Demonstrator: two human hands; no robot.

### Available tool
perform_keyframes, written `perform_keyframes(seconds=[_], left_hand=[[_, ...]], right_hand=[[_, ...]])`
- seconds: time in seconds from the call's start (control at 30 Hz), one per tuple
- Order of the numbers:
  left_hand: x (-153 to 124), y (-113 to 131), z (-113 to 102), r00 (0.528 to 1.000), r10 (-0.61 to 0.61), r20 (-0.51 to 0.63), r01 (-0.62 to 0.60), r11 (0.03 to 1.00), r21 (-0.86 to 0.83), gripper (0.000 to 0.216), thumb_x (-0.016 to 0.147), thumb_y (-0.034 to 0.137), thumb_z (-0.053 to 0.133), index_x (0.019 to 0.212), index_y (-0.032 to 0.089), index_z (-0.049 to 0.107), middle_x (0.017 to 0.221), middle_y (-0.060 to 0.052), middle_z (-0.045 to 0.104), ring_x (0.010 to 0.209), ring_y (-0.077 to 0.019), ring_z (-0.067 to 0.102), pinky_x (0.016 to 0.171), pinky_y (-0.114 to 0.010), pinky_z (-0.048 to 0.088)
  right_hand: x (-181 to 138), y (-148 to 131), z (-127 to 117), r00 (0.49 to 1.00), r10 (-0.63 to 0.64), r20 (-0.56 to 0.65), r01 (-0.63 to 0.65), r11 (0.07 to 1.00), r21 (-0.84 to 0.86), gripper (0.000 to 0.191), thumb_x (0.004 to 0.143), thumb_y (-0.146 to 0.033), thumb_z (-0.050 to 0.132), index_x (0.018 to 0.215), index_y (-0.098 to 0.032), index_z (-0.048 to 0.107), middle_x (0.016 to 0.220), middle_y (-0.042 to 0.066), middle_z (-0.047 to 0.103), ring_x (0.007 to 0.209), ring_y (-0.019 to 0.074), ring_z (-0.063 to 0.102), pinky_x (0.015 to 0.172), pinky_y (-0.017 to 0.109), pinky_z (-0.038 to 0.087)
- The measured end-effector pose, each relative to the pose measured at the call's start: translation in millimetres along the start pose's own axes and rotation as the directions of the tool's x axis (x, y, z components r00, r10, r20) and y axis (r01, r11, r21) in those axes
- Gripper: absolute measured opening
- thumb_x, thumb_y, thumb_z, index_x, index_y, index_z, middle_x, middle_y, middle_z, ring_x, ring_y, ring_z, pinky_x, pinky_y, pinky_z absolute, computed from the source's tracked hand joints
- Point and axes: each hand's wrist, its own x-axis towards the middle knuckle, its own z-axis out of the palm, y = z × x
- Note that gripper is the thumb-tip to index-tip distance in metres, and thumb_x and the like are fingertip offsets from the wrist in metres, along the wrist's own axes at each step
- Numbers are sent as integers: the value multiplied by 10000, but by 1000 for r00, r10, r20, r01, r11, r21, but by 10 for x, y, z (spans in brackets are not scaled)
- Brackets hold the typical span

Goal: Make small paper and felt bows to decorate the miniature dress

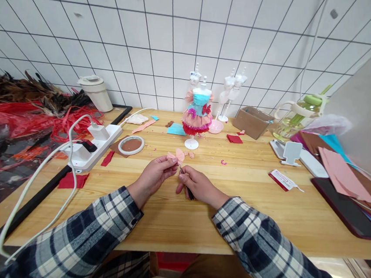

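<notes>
My left hand point(159, 172) pinches a small pink piece of crepe paper point(177, 155), spread out like petals or a bow above the fingertips. My right hand point(199, 186) is closed around a slim tool with a metal tip and a black end point(190, 194); the fingers cover most of it, so its kind cannot be made out. The tip meets the base of the pink paper. Just beyond my hands stands a small white dress form point(191, 144) wearing a turquoise, pink and red paper dress point(198, 114). Small pink scraps point(191, 155) lie close to the paper.
A roll of white tape point(131, 145) and a power strip point(97, 148) with cables are on the left. Bare dress forms point(227, 90), a pink bowl point(216, 126) and a cardboard box point(252, 122) stand behind. At right are a phone stand point(292, 153), a bottle point(297, 119) and a dark tablet-like slab point(343, 209).
</notes>
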Motion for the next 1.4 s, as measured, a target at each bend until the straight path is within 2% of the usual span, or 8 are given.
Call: perform_keyframes(seconds=[0.27,0.77,1.4], left_hand=[[-11,36,18,1000,-8,-29,8,1000,-1,182,676,222,783,761,126,654,729,-17,653,699,-100,612,678,-207,491],[12,6,-15,996,34,87,-44,993,108,211,702,284,775,770,123,656,713,-24,641,659,-108,591,669,-234,471],[-1,23,3,997,24,75,-31,995,92,201,677,265,789,739,122,663,704,-22,643,644,-103,587,659,-229,467]], right_hand=[[5,8,-14,1000,13,13,-13,1000,0,231,966,-446,382,904,-225,406,752,14,723,424,86,538,409,184,393],[-4,-5,-28,999,-5,40,5,1000,10,261,967,-465,374,913,-214,422,783,26,723,404,69,513,399,176,383],[0,-8,-37,998,19,64,-22,998,53,275,956,-482,394,914,-212,426,793,39,728,398,72,510,384,174,369]])
